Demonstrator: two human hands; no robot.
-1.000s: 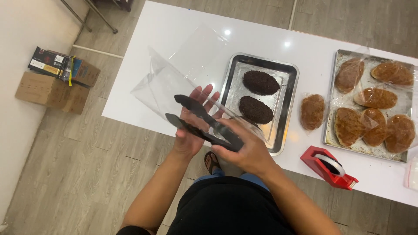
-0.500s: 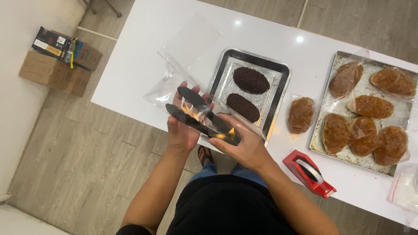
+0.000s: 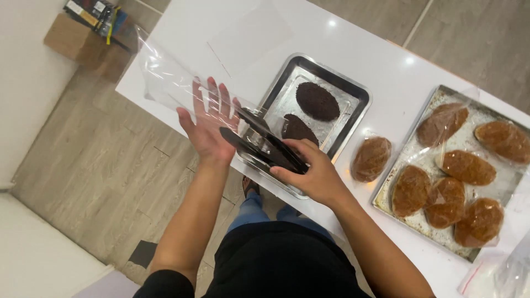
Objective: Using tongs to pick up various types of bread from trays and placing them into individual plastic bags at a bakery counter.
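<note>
While our left hand spreads flat with its fingers apart inside a clear plastic bag, our right hand closes in a fist around the handle end of black tongs. We hold the bag up off the white table, above its near edge, and the tongs' two arms point toward the bag's mouth, close to our left palm. Just beyond the tongs sits a steel tray with two dark oval breads. Further right, one bagged brown bun lies beside a larger tray of wrapped buns.
</note>
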